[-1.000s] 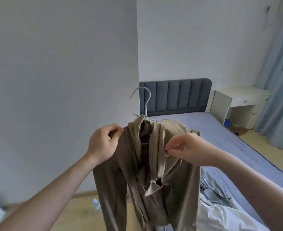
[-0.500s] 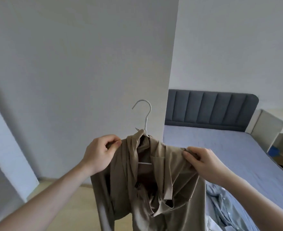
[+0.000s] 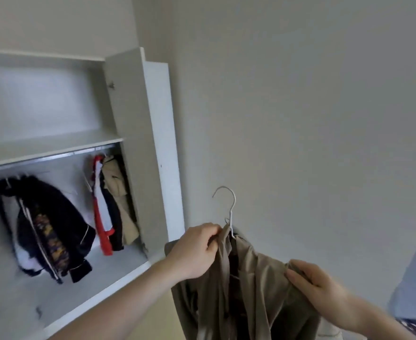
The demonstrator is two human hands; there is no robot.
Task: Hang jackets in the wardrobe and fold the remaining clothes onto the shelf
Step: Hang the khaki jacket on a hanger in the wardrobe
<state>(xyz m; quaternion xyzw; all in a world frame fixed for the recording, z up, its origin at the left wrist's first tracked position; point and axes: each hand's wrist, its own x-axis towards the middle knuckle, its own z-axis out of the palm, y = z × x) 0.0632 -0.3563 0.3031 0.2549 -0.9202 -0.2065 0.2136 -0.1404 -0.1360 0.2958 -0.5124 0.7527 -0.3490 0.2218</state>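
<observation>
Tan jacket [image 3: 251,290]: hung on white hanger [image 3: 229,207]
Left hand [image 3: 194,251]: grip pinched collar
Right hand [image 3: 317,288]: grip clutched shoulder

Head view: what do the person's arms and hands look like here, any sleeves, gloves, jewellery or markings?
Both arms are bare along all of the forearm that shows, with no sleeve or cuff in the frame. The left hand and right hand are ungloved. No watch, bracelet or ring is visible on either wrist or on the fingers that show, and no markings. The picture is slightly soft, so fine detail cannot be ruled out.
</observation>
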